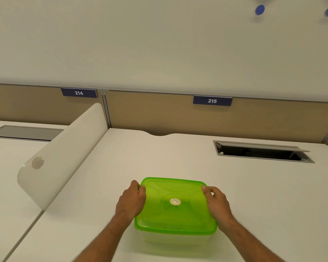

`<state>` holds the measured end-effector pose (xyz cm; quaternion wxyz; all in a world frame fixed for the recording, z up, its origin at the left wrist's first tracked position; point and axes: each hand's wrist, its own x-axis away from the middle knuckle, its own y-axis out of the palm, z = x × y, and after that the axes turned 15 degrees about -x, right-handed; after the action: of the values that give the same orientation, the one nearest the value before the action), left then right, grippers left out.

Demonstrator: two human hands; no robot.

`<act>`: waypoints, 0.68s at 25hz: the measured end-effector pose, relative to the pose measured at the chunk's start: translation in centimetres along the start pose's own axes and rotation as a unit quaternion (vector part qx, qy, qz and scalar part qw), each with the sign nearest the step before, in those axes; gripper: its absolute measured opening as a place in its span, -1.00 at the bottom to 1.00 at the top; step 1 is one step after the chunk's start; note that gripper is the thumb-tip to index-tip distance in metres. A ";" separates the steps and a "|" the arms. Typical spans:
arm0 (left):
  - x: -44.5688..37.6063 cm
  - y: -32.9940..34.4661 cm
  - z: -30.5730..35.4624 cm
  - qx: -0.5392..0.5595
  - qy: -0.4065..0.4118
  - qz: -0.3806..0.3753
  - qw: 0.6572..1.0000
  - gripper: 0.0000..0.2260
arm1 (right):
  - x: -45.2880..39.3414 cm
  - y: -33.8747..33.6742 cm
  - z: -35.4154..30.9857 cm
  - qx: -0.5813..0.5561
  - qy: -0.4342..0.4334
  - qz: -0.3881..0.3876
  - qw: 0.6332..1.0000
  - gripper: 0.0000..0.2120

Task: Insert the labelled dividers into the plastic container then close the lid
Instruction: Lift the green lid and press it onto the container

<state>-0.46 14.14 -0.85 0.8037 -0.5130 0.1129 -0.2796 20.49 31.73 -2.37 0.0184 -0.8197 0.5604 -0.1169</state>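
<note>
The white desk (178, 157) spreads beyond your fingertips and carries the job at a height that lets both forearms come in low; a curved white partition (64, 152) stands off to the outside of your left hand, and an open cable hatch (261, 152) lies well past your right hand, neither near enough to interfere. Between your two hands sits the plastic container (174, 241), its clear body showing only below the heels of your palms. On it lies the green lid (175, 205), level and covering the whole opening, which suggests the closing step is in hand. Through the lid you can read faint handwriting, so the labelled dividers (173, 226) appear to stand inside already, one nearer your wrists and one under the lid's centre; their edges cannot be made out. Your left hand (131, 201) clasps the lid's edge at its own side, fingers curled over the far corner; your right hand (217, 203) mirrors it opposite, thumb on the rim. Gripping at matching corners spreads the press evenly, likely so the rim seats all round. A small round sticker (175, 201) lies midway between your hands.
</note>
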 end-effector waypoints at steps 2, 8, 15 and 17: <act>0.0 -0.2 0.1 -0.009 0.000 -0.004 1.000 -0.77 | 0.0 0.0 0.0 0.009 -0.012 0.005 1.000 -0.67; -2.1 -0.9 1.1 0.005 -0.035 -0.043 0.998 -0.68 | 0.3 0.0 -0.2 0.018 -0.036 0.011 0.999 -0.66; -5.4 -0.4 3.0 -0.056 -0.066 -0.054 0.995 -0.23 | 0.2 -0.1 0.0 0.036 -0.059 0.017 0.997 -0.66; -6.3 -0.2 3.1 -0.076 -0.047 -0.071 0.993 -0.31 | 0.2 -0.1 0.1 0.038 -0.062 0.019 0.997 -0.66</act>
<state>-4.15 20.03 0.04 0.7447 -0.5921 0.0591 -0.3022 20.64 31.58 -2.43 0.0867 -0.8131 0.5689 -0.0871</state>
